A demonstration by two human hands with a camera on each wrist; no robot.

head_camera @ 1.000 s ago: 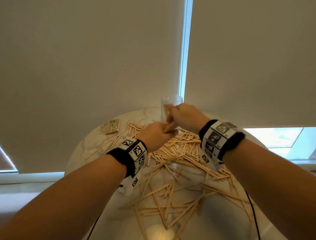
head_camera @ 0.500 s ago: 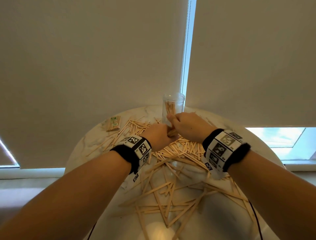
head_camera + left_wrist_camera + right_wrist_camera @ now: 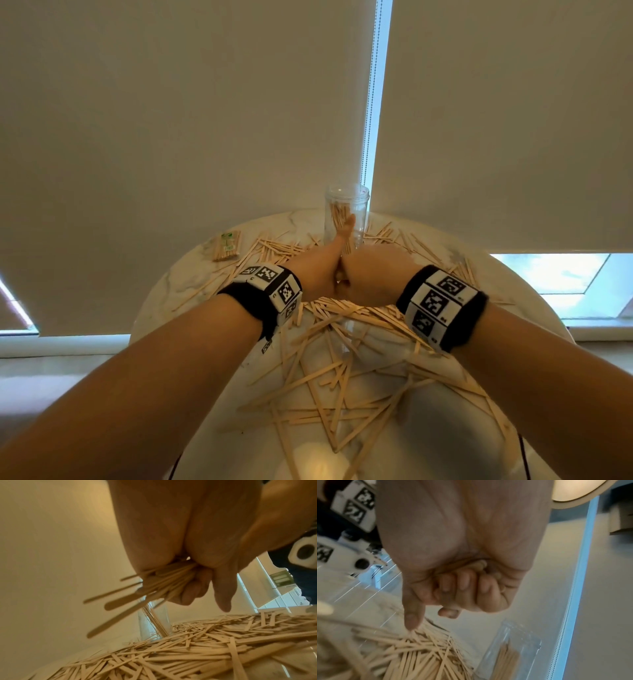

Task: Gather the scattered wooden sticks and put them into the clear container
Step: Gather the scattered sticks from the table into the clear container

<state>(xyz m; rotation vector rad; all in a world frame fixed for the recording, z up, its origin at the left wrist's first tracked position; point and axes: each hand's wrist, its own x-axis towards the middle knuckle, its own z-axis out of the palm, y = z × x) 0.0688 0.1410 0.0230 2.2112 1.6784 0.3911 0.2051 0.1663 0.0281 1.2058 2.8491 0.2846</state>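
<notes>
Wooden sticks (image 3: 342,377) lie scattered in a pile over the round marble table (image 3: 445,421). The clear container (image 3: 346,205) stands upright at the table's far edge with several sticks inside. My left hand (image 3: 318,274) and right hand (image 3: 373,277) are pressed side by side just in front of it, above the pile. In the left wrist view my left hand (image 3: 193,588) grips a bundle of sticks (image 3: 137,592) whose ends point toward the container (image 3: 154,622). In the right wrist view my right hand (image 3: 462,588) is curled into a fist with stick ends showing inside.
A wrapped packet of sticks (image 3: 226,245) with a green label lies at the far left of the table. Roller blinds hang right behind the container. The pile (image 3: 412,653) reaches up to the container's base (image 3: 510,651).
Both hands have come down from the container's mouth and back toward me. They now sit pressed together over the pile.
</notes>
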